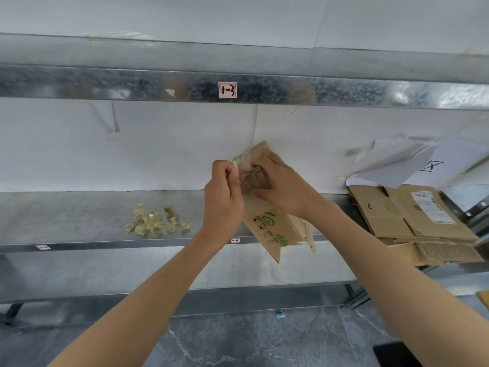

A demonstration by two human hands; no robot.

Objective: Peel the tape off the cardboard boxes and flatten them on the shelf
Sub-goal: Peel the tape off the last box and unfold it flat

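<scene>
1. Both hands are raised in front of the middle shelf (pixel 66 215), working on one small cardboard box (pixel 272 229).
2. The cardboard box is brown with green print and small handling symbols on its near face. It is held in the air, tilted, with its lower corner hanging past the shelf's front edge. It does not appear to rest on the shelf.
3. The right hand (pixel 283 186) grips the upper part of the box. Its fingers curl over the top flaps and the thumb is on the near side.
4. The left hand (pixel 223 197) is closed, with thumb and fingers pinching a clear tape strip (pixel 242 172) at the box's top edge. The strip runs between the pinch and the flap. How much of it is still stuck down cannot be told.
5. Crumpled tape wads (pixel 156 221), yellowish and clear, lie in a loose pile on the shelf, to the left of the hands and well apart from the box.
6. A stack of flattened cardboard (pixel 412 221) lies on the shelf at the right. The top piece carries a white shipping label (pixel 431 206).
7. White paper sheets (pixel 412 160) lean against the wall just behind that stack.
8. The upper shelf rail (pixel 105 83) is galvanised metal. A red-bordered tag (pixel 227 90) is stuck near its middle.
9. Grey veined floor (pixel 264 340) is below.
</scene>
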